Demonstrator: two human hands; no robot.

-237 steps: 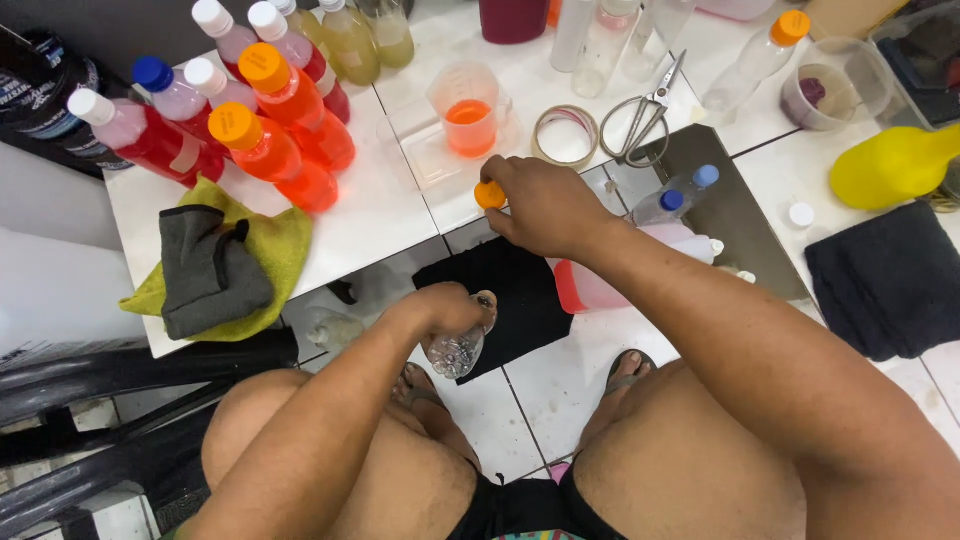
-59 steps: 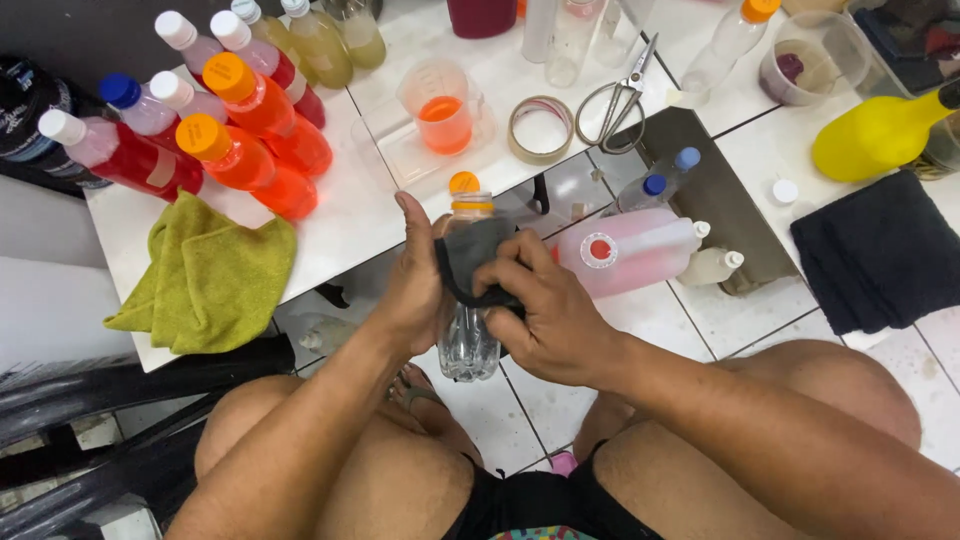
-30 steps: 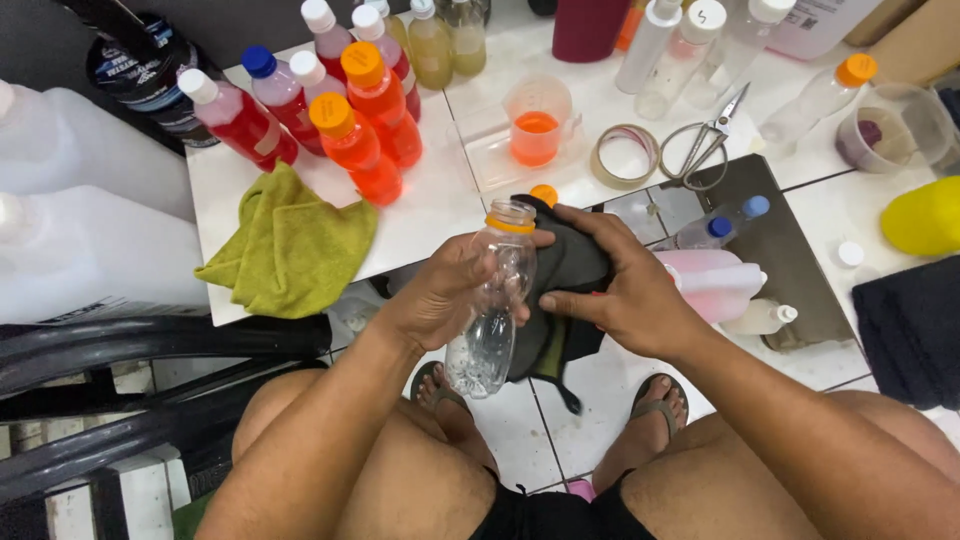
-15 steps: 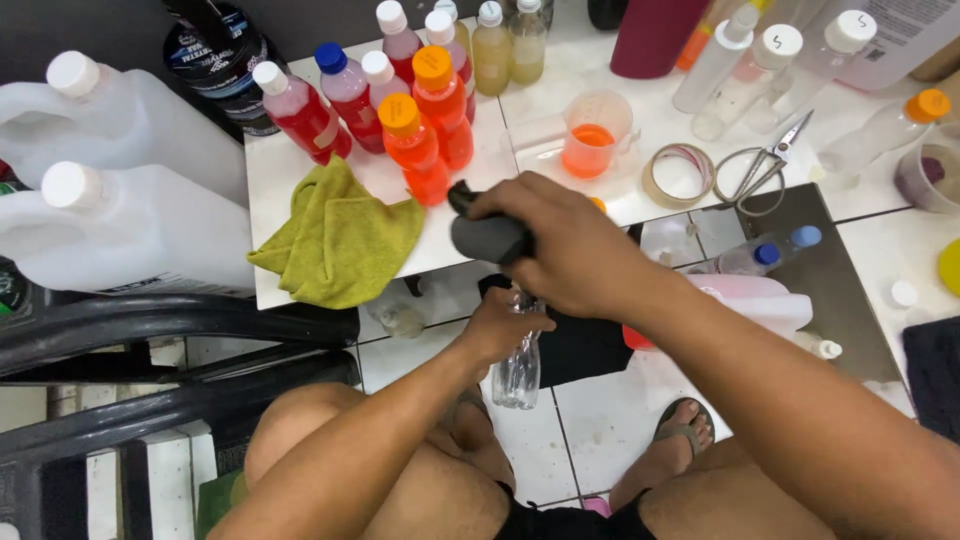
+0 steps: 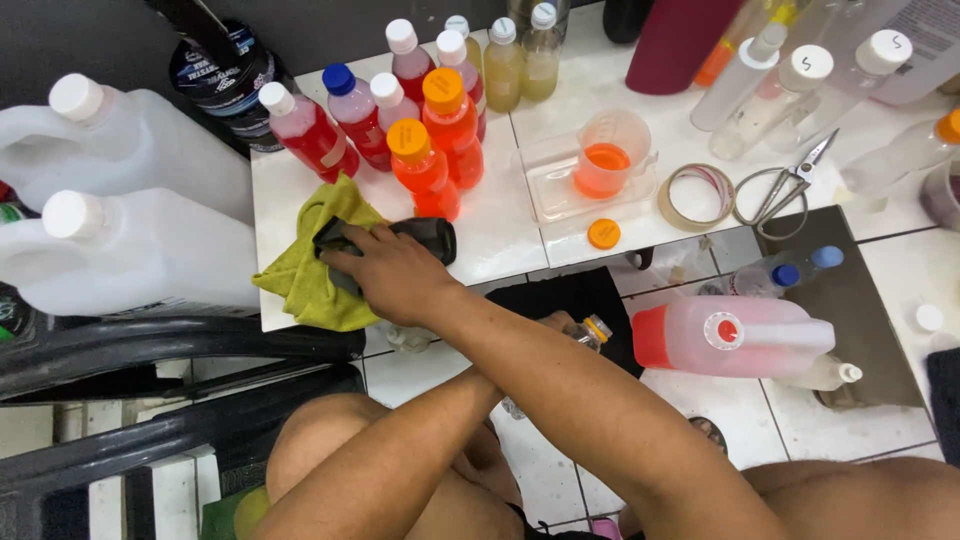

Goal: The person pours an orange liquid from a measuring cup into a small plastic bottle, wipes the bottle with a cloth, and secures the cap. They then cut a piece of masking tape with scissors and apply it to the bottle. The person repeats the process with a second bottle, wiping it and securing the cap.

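**Dark cloth pressed down at the low table's front edge**

Dark cloth (image 5: 420, 238) lies bunched into a short roll on the white tiled table (image 5: 500, 225), its long axis running roughly left to right, the rounded end pointing toward the orange-capped bottle (image 5: 420, 168) and the clear tray beyond. Its other end rests on the yellow-green rag (image 5: 315, 270) that hangs over the table's front edge.

The right hand (image 5: 395, 275) reaches across the body and sits on top of the cloth — fingers (image 5: 345, 262) curled down and closed over it, knuckles up, gripping the roll where it meets the rag.

The left hand (image 5: 555, 322) is mostly hidden under the right forearm; only a bit shows beside a small clear bottle (image 5: 585, 335) with an orange neck ring. The bottle lies tilted, neck pointing up and to the right. Whether those fingers wrap it cannot be told (the arm covers them).

Close by: a measuring cup (image 5: 605, 160) of orange liquid in the tray, a loose orange cap (image 5: 603, 233) just in front of it, a pink jug (image 5: 735, 335) lying on its side on the floor, and scissors (image 5: 785, 185) beside a tape roll (image 5: 695, 197).
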